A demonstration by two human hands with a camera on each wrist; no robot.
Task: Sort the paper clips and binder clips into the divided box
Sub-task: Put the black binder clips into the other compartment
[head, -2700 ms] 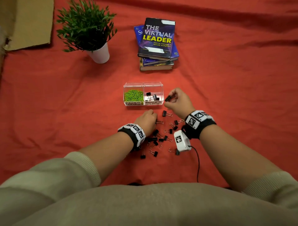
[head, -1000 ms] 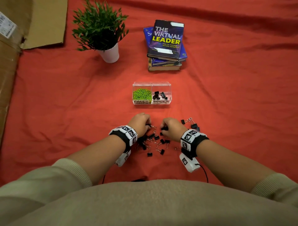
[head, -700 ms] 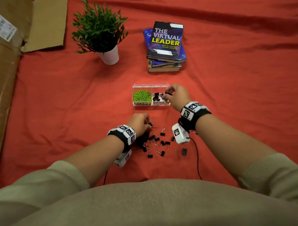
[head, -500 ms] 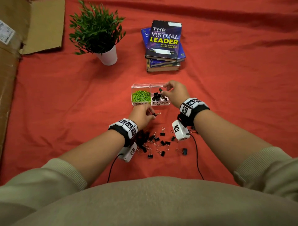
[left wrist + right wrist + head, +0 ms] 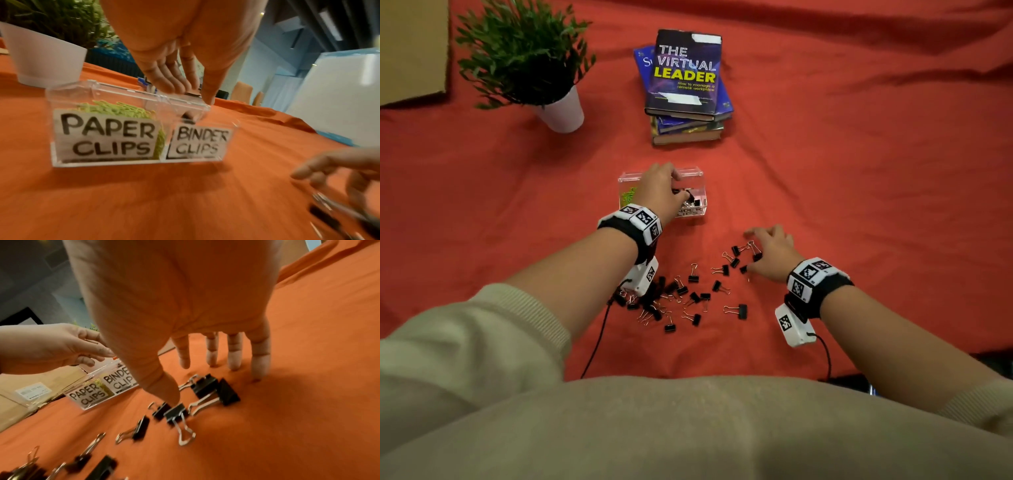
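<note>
The clear divided box (image 5: 697, 209) stands mid-cloth, labelled PAPER CLIPS and BINDER CLIPS (image 5: 107, 133). Green paper clips (image 5: 117, 108) fill its left compartment. My left hand (image 5: 659, 192) hovers over the right compartment with relaxed fingers (image 5: 164, 78). A blurred black clip (image 5: 188, 117) lies just under them inside the box. Several black binder clips (image 5: 674, 298) are scattered on the cloth in front of me. My right hand (image 5: 760, 250) is spread over the right-hand group. Its fingertips (image 5: 258, 368) touch the cloth, and its thumb presses one binder clip (image 5: 174, 413).
A potted plant (image 5: 524, 58) stands at the back left, and a stack of books (image 5: 685, 82) lies behind the box. Cardboard (image 5: 410, 51) sits at the far left corner. The red cloth (image 5: 859, 205) spreads wide to the right.
My left hand rose from in front of the box to above the binder compartment. My right hand left the box and came down on the clips at the right.
</note>
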